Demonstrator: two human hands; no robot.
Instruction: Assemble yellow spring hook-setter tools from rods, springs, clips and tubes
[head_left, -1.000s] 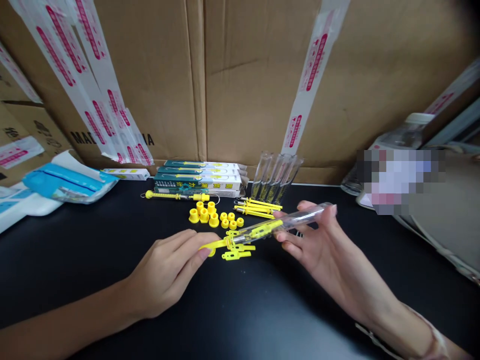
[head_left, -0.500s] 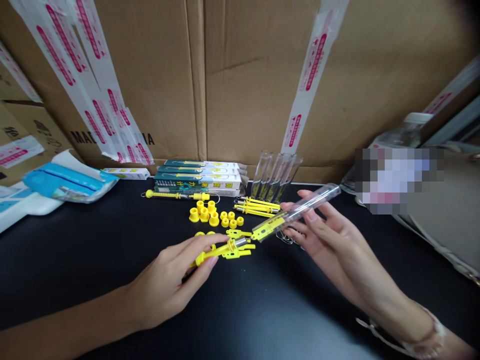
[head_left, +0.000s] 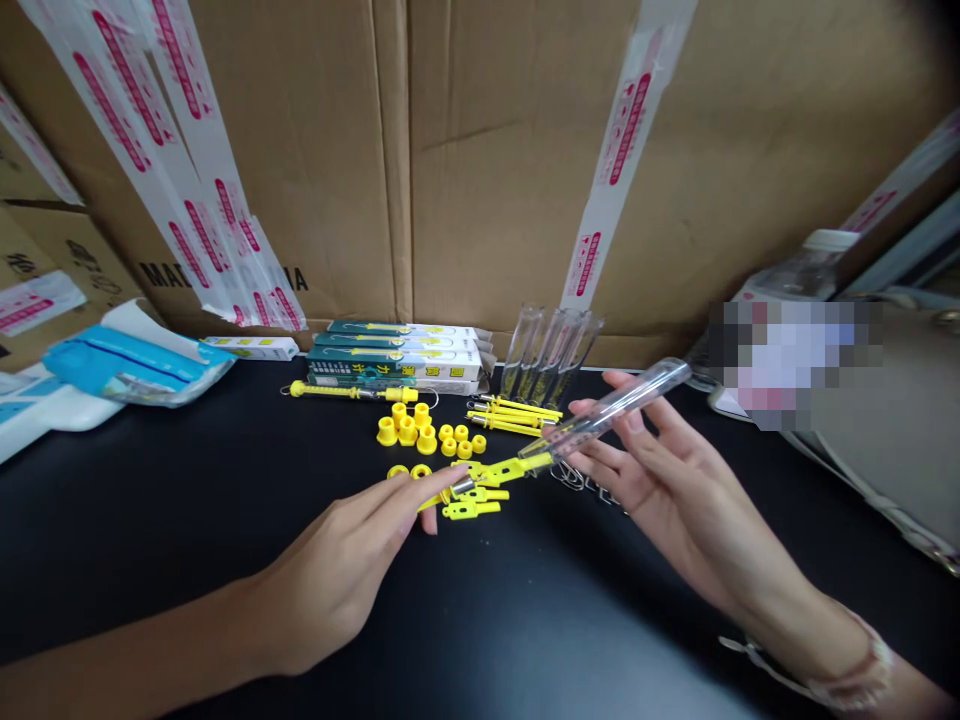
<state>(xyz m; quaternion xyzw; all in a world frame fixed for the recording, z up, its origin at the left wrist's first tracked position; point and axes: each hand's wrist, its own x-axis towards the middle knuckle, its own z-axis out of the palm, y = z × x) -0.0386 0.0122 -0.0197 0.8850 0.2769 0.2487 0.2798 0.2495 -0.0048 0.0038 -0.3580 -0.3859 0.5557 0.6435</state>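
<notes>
While the left hand (head_left: 352, 560) pinches a yellow rod (head_left: 429, 502) fitted with a metal spring (head_left: 463, 486), the right hand (head_left: 679, 490) grips a tilted clear tube (head_left: 615, 408). Between them runs a slotted yellow tab (head_left: 504, 472), its stem at the tube's lower mouth. Loose yellow tabs (head_left: 471, 510) lie on the counter (head_left: 525, 630) just under it, with yellow caps (head_left: 406, 431) behind. Other clear tubes (head_left: 551, 355) stand near stacked boxes (head_left: 397, 358); metal hooks (head_left: 570, 479) lie beside the right hand.

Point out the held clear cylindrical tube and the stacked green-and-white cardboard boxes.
Held clear cylindrical tube (head_left: 600, 414), head view, middle of its barrel.
Green-and-white cardboard boxes (head_left: 401, 360), head view, middle of the stack.
</notes>
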